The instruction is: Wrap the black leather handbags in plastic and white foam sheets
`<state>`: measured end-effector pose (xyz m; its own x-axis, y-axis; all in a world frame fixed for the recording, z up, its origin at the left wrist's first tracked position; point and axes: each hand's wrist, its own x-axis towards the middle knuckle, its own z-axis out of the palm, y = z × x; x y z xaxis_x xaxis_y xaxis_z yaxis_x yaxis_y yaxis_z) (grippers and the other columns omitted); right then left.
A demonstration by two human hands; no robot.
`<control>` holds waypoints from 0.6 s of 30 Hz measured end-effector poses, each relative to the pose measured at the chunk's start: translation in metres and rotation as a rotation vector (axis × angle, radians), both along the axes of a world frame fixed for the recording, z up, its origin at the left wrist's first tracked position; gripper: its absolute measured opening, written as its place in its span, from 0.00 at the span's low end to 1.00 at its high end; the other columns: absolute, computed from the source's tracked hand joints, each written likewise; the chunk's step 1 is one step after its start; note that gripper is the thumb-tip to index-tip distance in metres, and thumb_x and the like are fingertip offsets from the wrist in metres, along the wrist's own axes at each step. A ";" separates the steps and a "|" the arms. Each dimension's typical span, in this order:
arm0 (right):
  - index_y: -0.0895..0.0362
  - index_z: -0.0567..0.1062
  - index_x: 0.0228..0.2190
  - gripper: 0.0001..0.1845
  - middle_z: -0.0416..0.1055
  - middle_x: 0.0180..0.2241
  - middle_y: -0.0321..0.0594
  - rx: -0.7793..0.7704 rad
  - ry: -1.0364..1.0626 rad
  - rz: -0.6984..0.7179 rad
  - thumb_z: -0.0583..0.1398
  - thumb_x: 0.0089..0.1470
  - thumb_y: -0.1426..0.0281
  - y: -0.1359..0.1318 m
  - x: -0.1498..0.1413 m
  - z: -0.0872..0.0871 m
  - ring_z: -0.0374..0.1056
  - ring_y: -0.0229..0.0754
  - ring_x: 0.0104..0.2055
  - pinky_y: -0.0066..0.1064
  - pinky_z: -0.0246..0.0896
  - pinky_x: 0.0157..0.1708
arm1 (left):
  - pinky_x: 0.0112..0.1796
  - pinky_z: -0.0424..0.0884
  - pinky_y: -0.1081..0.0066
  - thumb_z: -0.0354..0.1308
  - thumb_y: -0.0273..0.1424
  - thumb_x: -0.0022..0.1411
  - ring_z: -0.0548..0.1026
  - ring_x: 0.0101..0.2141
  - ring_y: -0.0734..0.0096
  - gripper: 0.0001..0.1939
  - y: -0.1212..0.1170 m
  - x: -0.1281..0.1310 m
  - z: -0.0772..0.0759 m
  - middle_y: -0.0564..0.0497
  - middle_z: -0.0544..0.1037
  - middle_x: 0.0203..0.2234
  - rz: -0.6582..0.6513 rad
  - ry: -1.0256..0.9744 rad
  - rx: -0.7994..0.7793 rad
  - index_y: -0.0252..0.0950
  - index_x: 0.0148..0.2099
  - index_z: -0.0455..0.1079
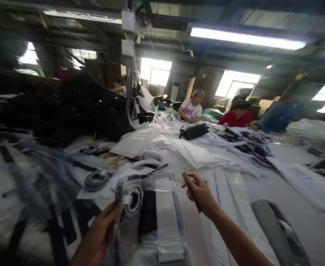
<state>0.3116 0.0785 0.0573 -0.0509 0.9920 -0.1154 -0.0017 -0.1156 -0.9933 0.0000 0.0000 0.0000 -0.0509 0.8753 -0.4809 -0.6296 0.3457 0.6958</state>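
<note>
My left hand (103, 229) grips the left side of a clear plastic bag (147, 255), fingers closed on its edge. Inside or under that film lie a dark coiled strap (133, 201) with a white band, a black panel (147, 212) and a long white strip (168, 221). Right of the bag, my right hand (199, 192) is closed around a narrow flat brown strip (184, 177); its kind is unclear. The strip's lower end shows below the palm. Motion blurs parts of the view.
More coiled straps (97, 180) and plastic-wrapped dark straps (40, 184) cover the left. White sheets (195, 151) lie ahead, near a black bag (194, 131). A grey-green tool or dispenser (278, 229) sits at right. Two people (191, 109) (238, 116) work across the table.
</note>
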 end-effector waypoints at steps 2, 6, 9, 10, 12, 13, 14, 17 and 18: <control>0.54 0.75 0.43 0.25 0.75 0.38 0.40 -0.054 0.035 0.142 0.68 0.48 0.53 -0.007 -0.024 0.002 0.65 0.32 0.24 0.24 0.59 0.22 | 0.43 0.76 0.70 0.73 0.32 0.50 0.80 0.43 0.58 0.26 -0.006 0.005 0.010 0.45 0.82 0.42 0.053 -0.002 0.012 0.35 0.51 0.75; 0.56 0.78 0.43 0.25 0.77 0.34 0.41 -0.129 -0.090 0.400 0.67 0.48 0.53 -0.018 -0.068 0.001 0.71 0.37 0.28 0.28 0.66 0.30 | 0.42 0.75 0.71 0.73 0.32 0.49 0.81 0.40 0.59 0.21 -0.013 0.010 0.024 0.45 0.83 0.37 0.114 0.000 0.085 0.33 0.47 0.77; 0.56 0.79 0.41 0.23 0.76 0.24 0.37 -0.112 -0.269 0.504 0.65 0.49 0.53 -0.019 -0.095 -0.003 0.72 0.39 0.25 0.28 0.64 0.26 | 0.42 0.74 0.71 0.71 0.35 0.52 0.81 0.40 0.60 0.20 -0.015 0.009 0.027 0.45 0.83 0.37 0.097 0.020 0.181 0.33 0.47 0.78; 0.56 0.80 0.38 0.21 0.76 0.23 0.36 -0.096 -0.311 0.513 0.66 0.48 0.55 -0.017 -0.103 -0.004 0.72 0.40 0.24 0.27 0.62 0.24 | 0.42 0.74 0.70 0.70 0.37 0.53 0.81 0.40 0.60 0.21 -0.016 0.008 0.027 0.45 0.83 0.38 0.088 0.029 0.213 0.34 0.48 0.78; 0.56 0.80 0.31 0.14 0.75 0.20 0.35 -0.066 -0.367 0.524 0.68 0.45 0.60 -0.011 -0.118 -0.006 0.70 0.39 0.22 0.25 0.56 0.20 | 0.43 0.73 0.69 0.69 0.39 0.55 0.80 0.40 0.59 0.22 -0.018 0.007 0.025 0.44 0.83 0.39 0.076 0.049 0.254 0.34 0.49 0.77; 0.56 0.79 0.28 0.11 0.74 0.19 0.35 -0.054 -0.393 0.532 0.69 0.44 0.61 -0.008 -0.125 -0.006 0.69 0.38 0.21 0.25 0.52 0.19 | 0.44 0.72 0.68 0.69 0.39 0.55 0.80 0.40 0.59 0.22 -0.019 0.007 0.024 0.44 0.83 0.39 0.072 0.062 0.261 0.34 0.50 0.77; 0.56 0.79 0.25 0.10 0.73 0.17 0.35 -0.047 -0.410 0.543 0.69 0.44 0.62 -0.005 -0.132 -0.005 0.68 0.38 0.20 0.25 0.50 0.18 | 0.44 0.72 0.67 0.68 0.40 0.56 0.80 0.41 0.58 0.23 -0.019 0.007 0.023 0.44 0.82 0.40 0.070 0.077 0.262 0.35 0.51 0.76; 0.56 0.78 0.22 0.11 0.72 0.17 0.34 -0.050 -0.403 0.570 0.69 0.43 0.62 0.003 -0.151 -0.003 0.66 0.36 0.19 0.25 0.50 0.19 | 0.49 0.69 0.64 0.67 0.40 0.56 0.78 0.44 0.57 0.24 -0.020 0.008 0.022 0.45 0.82 0.43 0.073 0.123 0.274 0.36 0.53 0.76; 0.57 0.78 0.22 0.11 0.71 0.17 0.33 -0.062 -0.385 0.574 0.70 0.42 0.62 0.005 -0.156 -0.003 0.65 0.35 0.19 0.25 0.50 0.20 | 0.51 0.68 0.63 0.67 0.40 0.56 0.78 0.45 0.57 0.24 -0.020 0.008 0.022 0.46 0.81 0.44 0.079 0.140 0.280 0.37 0.53 0.75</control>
<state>0.1553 0.0831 0.0546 -0.5095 0.8115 -0.2861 0.4277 -0.0497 -0.9026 0.0082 -0.0195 0.0222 -0.1723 0.9634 -0.2056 -0.5385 0.0826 0.8386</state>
